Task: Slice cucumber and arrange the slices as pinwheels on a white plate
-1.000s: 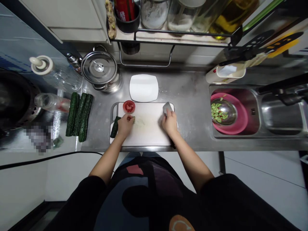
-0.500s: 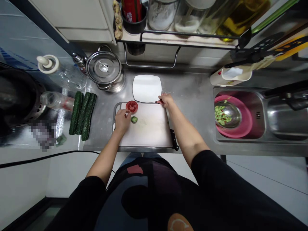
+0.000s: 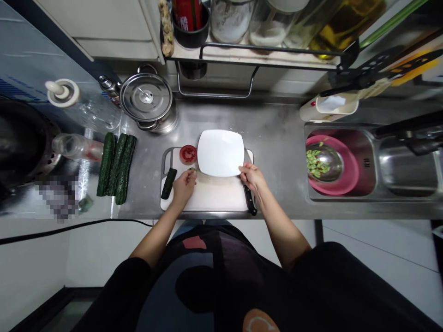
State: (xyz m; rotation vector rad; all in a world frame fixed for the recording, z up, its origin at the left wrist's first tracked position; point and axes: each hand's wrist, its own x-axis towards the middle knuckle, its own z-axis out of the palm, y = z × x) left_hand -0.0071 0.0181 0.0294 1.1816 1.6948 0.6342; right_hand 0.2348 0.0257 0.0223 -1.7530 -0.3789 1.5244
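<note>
My right hand (image 3: pixel 253 176) pinches the lower right corner of a white square plate (image 3: pixel 220 152), which hangs over the upper part of the white cutting board (image 3: pixel 214 199). Close to the plate's left edge, my left hand (image 3: pixel 185 185) has its fingers drawn together at a small cucumber slice (image 3: pixel 192 169), mostly hidden by them. A round red piece, which looks like a cut tomato (image 3: pixel 188 155), rests on the board just beyond that hand. To its left lies a dark green cucumber piece (image 3: pixel 169 183). The black-handled knife (image 3: pixel 249 200) lies at the board's right edge, below my right hand.
Several whole cucumbers (image 3: pixel 116 168) lie left of the board, near a clear bottle (image 3: pixel 78 146). Behind them stands a lidded steel pot (image 3: pixel 146 97). On the right, a sink (image 3: pixel 372 189) holds a pink basin (image 3: pixel 352 173). A rack (image 3: pixel 270 60) with jars overhangs the back.
My right hand has brought the plate toward me and rightward, over the board. My left hand has moved slightly right and nearer me to the cucumber slice, uncovering the cucumber piece.
</note>
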